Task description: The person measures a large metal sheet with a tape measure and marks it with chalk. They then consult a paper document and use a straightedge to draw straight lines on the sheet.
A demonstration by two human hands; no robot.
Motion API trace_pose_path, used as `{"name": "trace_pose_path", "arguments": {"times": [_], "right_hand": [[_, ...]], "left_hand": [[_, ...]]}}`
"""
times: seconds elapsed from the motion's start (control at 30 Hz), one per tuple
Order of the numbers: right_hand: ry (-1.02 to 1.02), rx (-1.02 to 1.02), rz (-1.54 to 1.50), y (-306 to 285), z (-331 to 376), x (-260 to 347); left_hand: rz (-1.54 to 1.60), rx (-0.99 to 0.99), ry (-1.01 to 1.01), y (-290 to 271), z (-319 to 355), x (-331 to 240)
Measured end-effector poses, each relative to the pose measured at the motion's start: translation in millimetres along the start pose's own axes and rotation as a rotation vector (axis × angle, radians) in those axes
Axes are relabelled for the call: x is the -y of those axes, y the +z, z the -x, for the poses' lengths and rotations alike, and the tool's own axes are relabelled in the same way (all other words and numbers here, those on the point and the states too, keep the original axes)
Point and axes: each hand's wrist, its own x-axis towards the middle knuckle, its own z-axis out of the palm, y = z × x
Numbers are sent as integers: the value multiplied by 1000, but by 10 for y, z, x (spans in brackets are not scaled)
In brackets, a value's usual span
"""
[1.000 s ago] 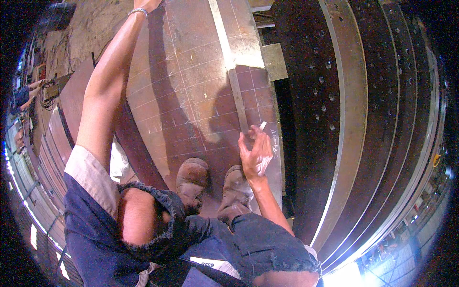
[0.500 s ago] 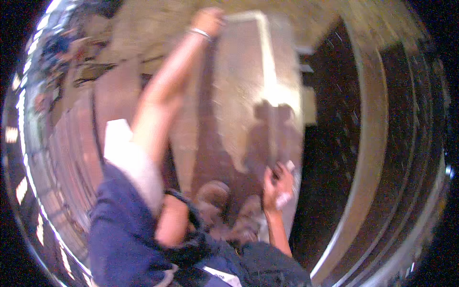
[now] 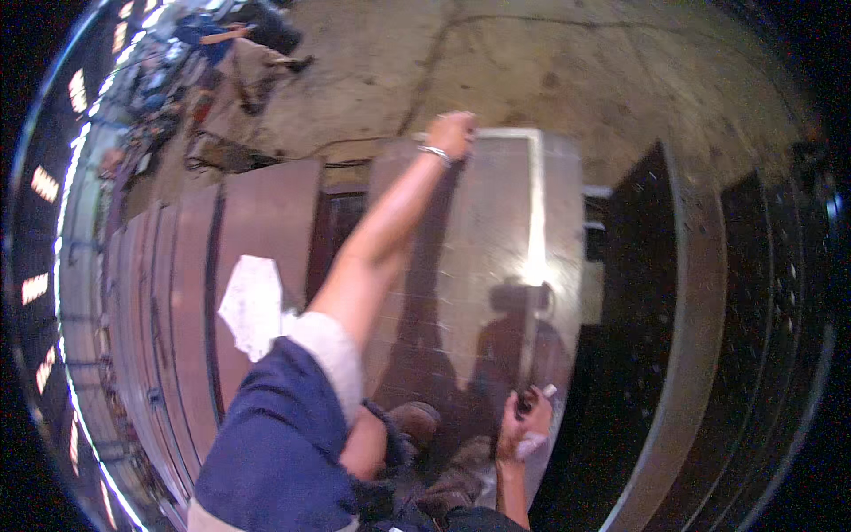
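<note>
A long, shiny metal panel [image 3: 496,204] stretches away in front of me. A pale L-shaped strip [image 3: 536,199] lies on it, its short arm along the panel's far edge and its long arm running back toward me. At the far edge my left hand [image 3: 454,135] is closed on the end of the short arm. Nearer, by the panel's right side, my right hand [image 3: 523,430] has curled fingers with a short white stick [image 3: 550,390] poking out. Something dark shows between those fingers, too blurred to name. White material wraps the right wrist.
Brown panels [image 3: 266,204] stand in a row to the left, with a white sheet [image 3: 253,306] beside my left arm. Dark recesses and a curved metal edge [image 3: 687,293] lie to the right. Another person [image 3: 235,40] is at the far left, past the concrete floor [image 3: 550,66].
The view has tilted up, so panel, strip and both hands sit lower in the picture. My left hand stays by the short arm's end; more floor shows beyond.
</note>
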Motion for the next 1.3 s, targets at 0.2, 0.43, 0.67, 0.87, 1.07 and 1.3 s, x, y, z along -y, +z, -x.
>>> {"name": "trace_pose_path", "arguments": {"times": [0.2, 0.43, 0.67, 0.87, 1.07, 1.3], "right_hand": [[-54, -4, 39, -71, -71, 45], [-39, 2, 32, -75, -29, 70], [-80, -9, 42, -82, -53, 88], [-95, -29, 48, -90, -88, 98], [-127, -48, 70, -47, -68, 40], [-78, -5, 39, -36, -32, 28]], "left_hand": [[83, 85, 20, -79, -87, -93], [176, 63, 42, -1, -240, -356], [131, 35, 37, 107, -204, -265], [73, -1, 32, 157, -202, -328], [54, -6, 62, 138, -196, -362], [16, -77, 154, 112, -168, -335]]}}
